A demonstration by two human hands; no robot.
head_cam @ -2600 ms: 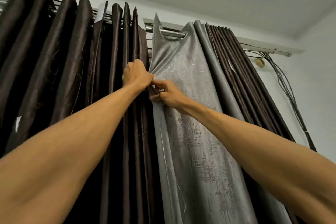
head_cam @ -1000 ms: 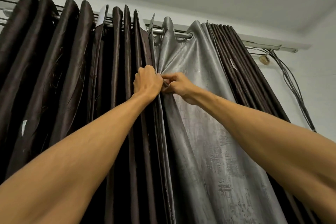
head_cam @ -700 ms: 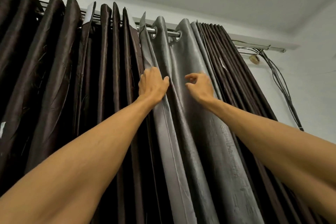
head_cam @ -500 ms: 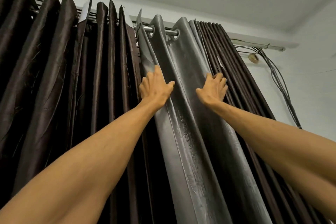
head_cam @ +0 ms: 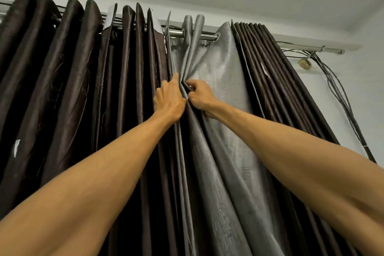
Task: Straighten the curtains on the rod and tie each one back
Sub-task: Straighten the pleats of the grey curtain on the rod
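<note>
While left hand [head_cam: 169, 100] clasps grey curtain [head_cam: 218, 81] pleat, right hand [head_cam: 199, 98] pinches adjoining fold between fingertips [head_cam: 195, 85].

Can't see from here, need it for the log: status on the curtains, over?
Left hand, right hand both pinching grey curtain folds below rod. Curtain not tied back. Cables hang right, clear of hands.

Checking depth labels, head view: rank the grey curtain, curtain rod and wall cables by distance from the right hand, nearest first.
1. grey curtain: a fold of it is pinched in the right hand.
2. curtain rod: bare stretch straight above the hand.
3. wall cables: far right, hanging down the wall.
</note>
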